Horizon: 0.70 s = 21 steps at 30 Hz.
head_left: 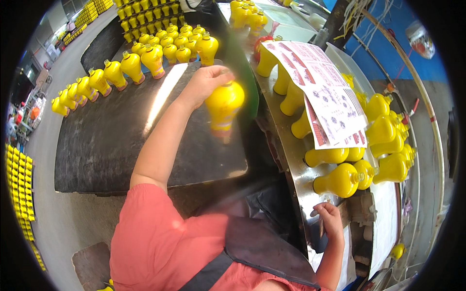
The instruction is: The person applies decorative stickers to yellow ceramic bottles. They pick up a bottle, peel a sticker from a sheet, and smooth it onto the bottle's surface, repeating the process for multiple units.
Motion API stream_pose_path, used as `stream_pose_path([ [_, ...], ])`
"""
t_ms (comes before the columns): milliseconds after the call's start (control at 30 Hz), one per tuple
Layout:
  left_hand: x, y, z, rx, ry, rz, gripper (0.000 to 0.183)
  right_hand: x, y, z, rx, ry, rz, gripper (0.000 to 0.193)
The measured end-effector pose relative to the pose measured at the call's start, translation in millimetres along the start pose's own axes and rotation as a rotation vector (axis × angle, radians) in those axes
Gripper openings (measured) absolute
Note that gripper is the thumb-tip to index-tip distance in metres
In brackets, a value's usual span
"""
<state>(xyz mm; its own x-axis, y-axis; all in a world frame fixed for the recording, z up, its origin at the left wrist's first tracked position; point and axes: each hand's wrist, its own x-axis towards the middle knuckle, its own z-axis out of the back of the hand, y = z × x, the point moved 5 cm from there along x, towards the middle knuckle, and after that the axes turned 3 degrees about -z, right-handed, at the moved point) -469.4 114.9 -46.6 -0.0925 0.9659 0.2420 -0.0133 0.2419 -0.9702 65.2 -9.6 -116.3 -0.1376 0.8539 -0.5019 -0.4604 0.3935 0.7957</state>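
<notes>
My left hand (209,83) is closed round the neck of a yellow bottle (225,103), wide at the shoulder and narrow at the base. This bottle is held upright over the dark table (107,160), its lower end slightly blurred. Beyond it, yellow bottles (131,65) of the same shape stand in a row and a cluster along the table's far edge. My right hand (331,220) is lower right, beside the metal bench edge. Its fingers are pinched together near a small greyish piece, too small to make out.
The metal bench (303,186) on the right carries more yellow bottles (340,179), some lying on their sides. Printed sheets (335,106) cover part of them. Stacked yellow bottles (19,184) stand at the far left. A pale pipe (434,131) runs down the right wall.
</notes>
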Motion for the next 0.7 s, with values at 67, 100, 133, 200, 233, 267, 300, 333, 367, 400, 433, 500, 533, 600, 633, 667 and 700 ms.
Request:
stream_pose_path([
  [67, -6, 14, 22, 0.082, -0.090, 0.022, 0.025, 2, -4, 0, -0.020, -0.004, -0.045, 0.021],
  [100, -6, 21, 37, 0.099, -0.140, 0.039, 0.023, 3, -5, 1, -0.032, 0.001, -0.062, 0.022],
  [133, -4, 25, 53, 0.126, -0.193, 0.011, 0.023, 4, -7, 1, -0.024, 0.009, -0.075, 0.022],
  [200, 4, 33, 88, 0.148, -0.287, -0.043, 0.023, 6, -10, 3, -0.031, -0.004, -0.115, 0.022],
  [233, 12, 37, 106, 0.167, -0.351, -0.074, 0.024, 7, -12, 4, -0.010, -0.008, -0.135, 0.022],
  [267, 20, 43, 123, 0.144, -0.401, -0.083, 0.025, 8, -14, 4, 0.001, -0.009, -0.158, 0.022],
  [300, 29, 47, 139, 0.206, -0.463, -0.125, 0.025, 10, -16, 5, 0.012, -0.012, -0.175, 0.022],
  [333, 38, 51, 155, 0.246, -0.521, -0.163, 0.025, 11, -19, 6, 0.020, -0.027, -0.209, 0.022],
  [367, 48, 55, 172, 0.323, -0.574, -0.169, 0.029, 12, -20, 6, 0.017, -0.029, -0.212, 0.021],
  [400, 58, 59, 188, 0.385, -0.618, -0.187, 0.033, 14, -21, 5, 0.049, -0.017, -0.206, 0.021],
  [433, 69, 64, 202, 0.433, -0.663, -0.189, 0.036, 15, -23, 5, 0.072, -0.019, -0.220, 0.021],
  [500, 89, 75, 226, 0.420, -0.718, -0.212, 0.038, 17, -27, 5, 0.100, -0.031, -0.249, 0.020],
  [533, 97, 82, 237, 0.380, -0.746, -0.199, 0.039, 18, -27, 5, 0.103, -0.034, -0.243, 0.020],
  [600, 112, 90, 253, 0.358, -0.798, -0.233, 0.036, 20, -29, 7, 0.110, -0.079, -0.258, 0.019],
  [633, 118, 94, 260, 0.335, -0.814, -0.222, 0.036, 21, -30, 6, 0.146, -0.060, -0.258, 0.019],
  [667, 123, 99, 265, 0.311, -0.829, -0.210, 0.035, 21, -30, 6, 0.161, -0.063, -0.271, 0.019],
  [700, 128, 105, 270, 0.267, -0.844, -0.192, 0.035, 21, -31, 6, 0.175, -0.067, -0.283, 0.019],
])
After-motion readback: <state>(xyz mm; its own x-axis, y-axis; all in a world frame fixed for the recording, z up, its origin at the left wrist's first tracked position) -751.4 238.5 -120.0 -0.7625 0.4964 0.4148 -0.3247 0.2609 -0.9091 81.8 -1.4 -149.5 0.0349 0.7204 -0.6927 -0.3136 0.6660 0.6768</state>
